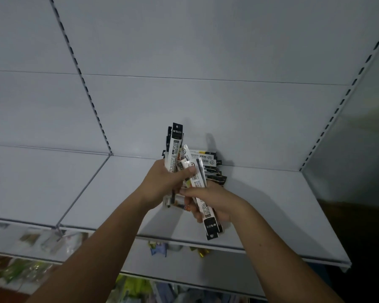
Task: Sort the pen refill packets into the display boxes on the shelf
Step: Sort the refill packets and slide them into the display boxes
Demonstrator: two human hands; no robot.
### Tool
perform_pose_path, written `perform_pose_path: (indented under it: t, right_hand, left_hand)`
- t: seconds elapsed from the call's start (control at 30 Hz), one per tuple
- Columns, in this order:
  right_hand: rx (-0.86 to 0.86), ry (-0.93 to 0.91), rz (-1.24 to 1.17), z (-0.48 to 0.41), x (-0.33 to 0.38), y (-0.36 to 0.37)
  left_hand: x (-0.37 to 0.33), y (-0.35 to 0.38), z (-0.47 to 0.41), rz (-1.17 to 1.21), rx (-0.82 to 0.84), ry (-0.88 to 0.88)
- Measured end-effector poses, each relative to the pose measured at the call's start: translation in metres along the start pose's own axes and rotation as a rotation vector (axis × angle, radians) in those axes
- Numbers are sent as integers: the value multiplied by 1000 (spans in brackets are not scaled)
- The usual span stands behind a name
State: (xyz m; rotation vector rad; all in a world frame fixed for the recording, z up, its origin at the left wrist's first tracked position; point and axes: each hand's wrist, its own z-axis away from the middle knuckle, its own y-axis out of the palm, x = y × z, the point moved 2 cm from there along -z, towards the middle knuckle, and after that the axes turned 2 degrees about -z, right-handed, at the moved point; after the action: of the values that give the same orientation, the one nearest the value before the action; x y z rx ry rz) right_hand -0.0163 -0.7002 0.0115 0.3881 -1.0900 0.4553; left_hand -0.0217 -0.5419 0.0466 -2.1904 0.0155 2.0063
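Refill packets [173,153] bunched above shelf [271,193]; left hand [160,184] grips upright ones, right hand [213,200] grips tilted ones.

A pale grey shelf [271,204] spans the middle of the frame, split by a seam [83,189] left of centre. At centre, near its back edge, packets [210,164] fan out; whether they rest on it is unclear.

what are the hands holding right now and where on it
The left hand grips an upright bunch of pen refill packets by its lower half; the right hand grips more packets around their middle.
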Motion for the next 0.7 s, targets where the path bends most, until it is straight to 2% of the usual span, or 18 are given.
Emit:
perform_pose_path:
  t: [0.17,0.3,0.43,0.53,0.6,0.7]
  right_hand:
    - [78,34,-22,3,1,-1]
    - [71,-78,-93,11,-2,-2]
    - [120,-195,-303,15,-18,-7]
    - [184,-291,-524,7,-25,-3]
    - [126,-332,-631,-2,-24,5]
    - [-53,-406,-793,-19,-21,20]
  left_hand:
    - [8,8,4,24,6,-12]
    - [12,0,2,149,-56,-30]
    - [14,-21,-3,319,-249,-82]
    - [12,-32,-8,410,-325,-76]
    - [15,-40,-12,442,-347,-79]
    - [24,-49,-19,469,-343,-64]
